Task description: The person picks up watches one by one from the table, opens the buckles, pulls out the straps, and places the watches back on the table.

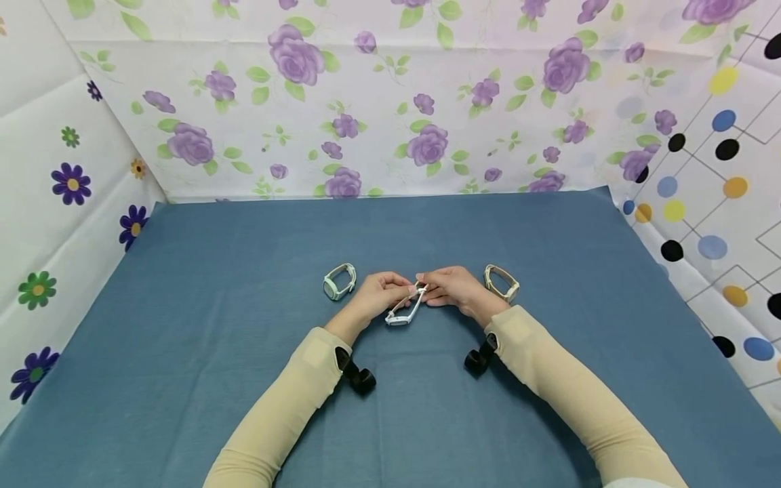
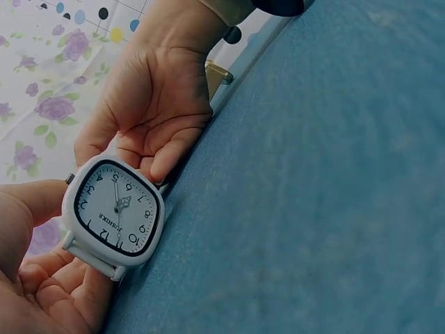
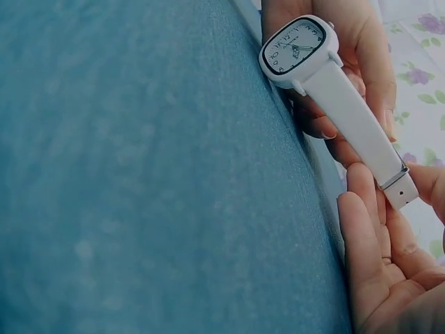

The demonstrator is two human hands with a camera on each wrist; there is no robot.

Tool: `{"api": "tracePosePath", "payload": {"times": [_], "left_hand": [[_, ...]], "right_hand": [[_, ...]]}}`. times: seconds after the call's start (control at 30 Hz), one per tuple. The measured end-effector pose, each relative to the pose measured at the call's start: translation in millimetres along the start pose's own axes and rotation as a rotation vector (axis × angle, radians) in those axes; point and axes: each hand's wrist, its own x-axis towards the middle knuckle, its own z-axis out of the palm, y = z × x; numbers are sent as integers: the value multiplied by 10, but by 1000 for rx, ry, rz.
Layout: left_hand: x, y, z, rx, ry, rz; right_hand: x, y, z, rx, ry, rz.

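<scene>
A white wristwatch (image 1: 401, 318) with a squarish dial is between my two hands, its strap looped up toward the fingers and its case toward me. My left hand (image 1: 381, 298) pinches the strap from the left side. From the right, my right hand (image 1: 454, 290) pinches the strap end by the metal buckle (image 3: 394, 178). In the right wrist view, the strap's tip with a punched hole pokes past the buckle. Numbers and hands on the dial (image 2: 118, 209) show plainly in the left wrist view.
A pale green watch (image 1: 331, 290) lies left of my left hand, and a beige watch (image 1: 511, 293) lies by my right wrist. Blue cloth (image 1: 390, 420) covers the table. Flower-patterned sheets (image 1: 366, 102) stand behind it. Black wrist cameras (image 1: 363, 381) hang under both sleeves.
</scene>
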Motion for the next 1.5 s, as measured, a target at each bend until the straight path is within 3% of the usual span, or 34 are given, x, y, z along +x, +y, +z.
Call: {"api": "tracePosePath", "payload": {"times": [0.27, 0.67, 0.93, 1.13, 1.5], "left_hand": [[7, -21, 10, -17, 5, -2], [-5, 0, 8, 20, 12, 2], [14, -15, 23, -62, 67, -33], [27, -37, 21, -119, 120, -17], [20, -11, 16, -150, 124, 10]], "right_hand": [[12, 23, -43, 95, 32, 12], [-22, 2, -50, 84, -11, -17], [-14, 14, -59, 32, -61, -39], [-17, 28, -56, -108, -117, -93], [-23, 31, -57, -186, -151, -113]]}}
